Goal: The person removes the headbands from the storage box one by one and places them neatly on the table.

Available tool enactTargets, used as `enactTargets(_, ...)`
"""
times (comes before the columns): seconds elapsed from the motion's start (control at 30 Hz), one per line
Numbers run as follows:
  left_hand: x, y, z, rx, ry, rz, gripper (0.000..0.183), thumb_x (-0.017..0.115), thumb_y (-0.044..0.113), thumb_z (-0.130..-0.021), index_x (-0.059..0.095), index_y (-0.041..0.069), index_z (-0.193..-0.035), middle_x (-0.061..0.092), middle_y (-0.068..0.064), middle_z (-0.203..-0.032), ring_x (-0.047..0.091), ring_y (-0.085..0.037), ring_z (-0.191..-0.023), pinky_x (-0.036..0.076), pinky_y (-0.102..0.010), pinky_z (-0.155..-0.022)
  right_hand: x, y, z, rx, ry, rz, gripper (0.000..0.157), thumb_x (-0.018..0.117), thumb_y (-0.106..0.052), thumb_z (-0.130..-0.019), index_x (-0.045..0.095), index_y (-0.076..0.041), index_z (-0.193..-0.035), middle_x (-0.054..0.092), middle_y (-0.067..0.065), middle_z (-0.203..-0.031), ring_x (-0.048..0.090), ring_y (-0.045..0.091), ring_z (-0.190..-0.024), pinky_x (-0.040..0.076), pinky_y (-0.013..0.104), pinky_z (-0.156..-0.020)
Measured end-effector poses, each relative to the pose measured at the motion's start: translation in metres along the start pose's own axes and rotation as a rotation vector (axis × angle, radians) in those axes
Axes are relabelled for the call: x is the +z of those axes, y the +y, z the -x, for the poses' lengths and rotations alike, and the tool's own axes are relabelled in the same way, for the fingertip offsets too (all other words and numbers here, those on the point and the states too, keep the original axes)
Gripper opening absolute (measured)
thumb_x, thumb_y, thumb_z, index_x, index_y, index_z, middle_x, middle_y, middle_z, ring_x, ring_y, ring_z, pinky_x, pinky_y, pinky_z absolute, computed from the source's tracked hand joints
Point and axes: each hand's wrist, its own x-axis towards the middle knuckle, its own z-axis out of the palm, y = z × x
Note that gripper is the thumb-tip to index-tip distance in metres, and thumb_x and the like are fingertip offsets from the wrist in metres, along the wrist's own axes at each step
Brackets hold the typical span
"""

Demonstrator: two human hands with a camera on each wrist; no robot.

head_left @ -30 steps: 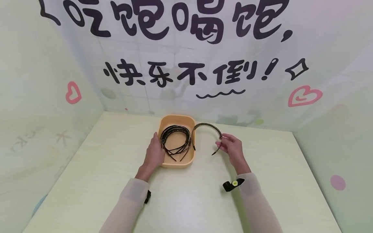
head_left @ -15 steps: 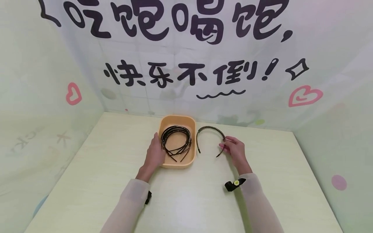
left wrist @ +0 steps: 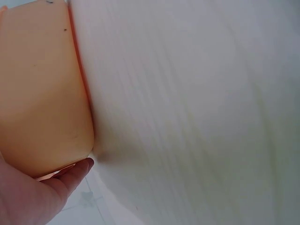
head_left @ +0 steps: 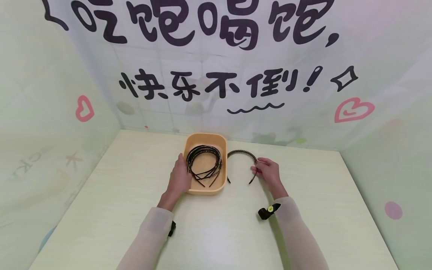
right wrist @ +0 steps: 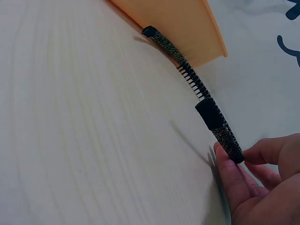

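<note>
A dark toothed headband stands just right of the orange plastic box, its two ends toward the front. My right hand pinches its right arm between thumb and fingers. In the right wrist view, the headband slants from my fingertips toward the box, one end near its wall. Several dark headbands lie looped together inside the box. My left hand rests along the box's left side. In the left wrist view, its fingers lie fairly straight against the outer wall.
The pale table runs back to a printed white backdrop, close behind the box. Cloth side walls bound the table at left and right. Black cameras sit on both wrists, over light sleeves.
My right hand has moved the headband from over the box's right rim, first out to the right, then slightly back left beside the box. The left hand and box have stayed in place.
</note>
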Motion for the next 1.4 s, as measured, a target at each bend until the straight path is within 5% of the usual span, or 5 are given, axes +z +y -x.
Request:
enactTargets(0.2, 0.0, -0.001, 0.0, 0.0, 0.003, 0.0, 0.076, 0.047, -0.002, -0.092, 0.006, -0.006, -0.156, 0.032, -0.033, -0.151, 0.043, -0.048, -0.133, 0.042, -0.057, -0.105, 0.001, -0.002, 0.002, -0.013, 0.018, 0.057, 0.037, 0.054, 0.001, -0.095, 0.056, 0.007, -0.132, 0.063, 0.025, -0.125, 0.071, 0.007, -0.072, 0.058, 0.022, -0.064)
enactTargets(0.67, 0.002, -0.003, -0.001, 0.006, 0.003, 0.007, 0.077, 0.048, -0.002, -0.091, 0.006, -0.006, -0.156, 0.034, -0.033, -0.15, 0.045, -0.048, -0.131, 0.043, -0.057, -0.103, 0.005, -0.011, 0.008, -0.099, 0.124, 0.402, 0.029, 0.057, -0.008, -0.093, 0.068, 0.002, -0.118, 0.068, 0.02, -0.117, 0.065, 0.017, -0.09, 0.056, 0.021, -0.065)
enactTargets(0.93, 0.001, -0.003, -0.001, 0.007, 0.011, 0.003, 0.076, 0.047, -0.002, -0.091, 0.008, -0.006, -0.155, 0.035, -0.034, -0.149, 0.045, -0.049, -0.13, 0.043, -0.058, -0.103, 0.006, -0.014, 0.009, -0.104, 0.131, 0.426, 0.028, 0.058, -0.008, -0.092, 0.068, 0.001, -0.117, 0.068, 0.02, -0.117, 0.065, 0.024, -0.097, 0.055, 0.021, -0.064)
enactTargets(1.17, 0.001, -0.001, 0.0, -0.001, 0.011, 0.008, 0.077, 0.048, -0.003, -0.091, 0.007, -0.005, -0.156, 0.034, -0.033, -0.149, 0.045, -0.048, -0.13, 0.043, -0.057, -0.103, 0.013, -0.019, 0.012, -0.216, 0.161, 0.489, 0.029, 0.059, -0.007, -0.091, 0.069, 0.002, -0.116, 0.069, 0.02, -0.114, 0.068, 0.028, -0.095, 0.053, 0.022, -0.067)
enactTargets(1.4, 0.0, 0.0, 0.001, 0.007, 0.012, 0.003, 0.076, 0.048, -0.003, -0.091, 0.008, -0.007, -0.155, 0.034, -0.034, -0.149, 0.046, -0.049, -0.13, 0.044, -0.058, -0.102, 0.037, -0.033, 0.022, -0.255, -0.02, 0.312, 0.033, 0.058, -0.003, -0.095, 0.062, 0.006, -0.127, 0.064, 0.025, -0.124, 0.065, 0.033, -0.11, 0.057, 0.029, -0.086)
